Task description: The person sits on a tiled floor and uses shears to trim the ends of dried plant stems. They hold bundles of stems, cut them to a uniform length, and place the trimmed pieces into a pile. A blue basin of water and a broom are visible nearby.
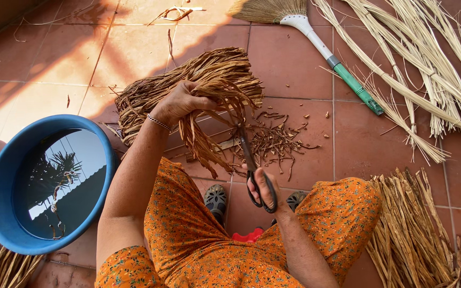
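Gripping a bundle of dried leaves [198,85], the left hand [180,102] is closed; just near-right, the right hand [262,186] clasps scissors [252,165], blades pointing far into the strands.

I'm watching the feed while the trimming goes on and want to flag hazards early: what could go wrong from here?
1. The scissors in the right hand cut close under the left hand gripping the bundle of dried strips; a slip could nick the fingers.
2. Cut scraps litter the tiles by the feet and could be slippery.
3. Loose strips might fall into the blue basin of water.
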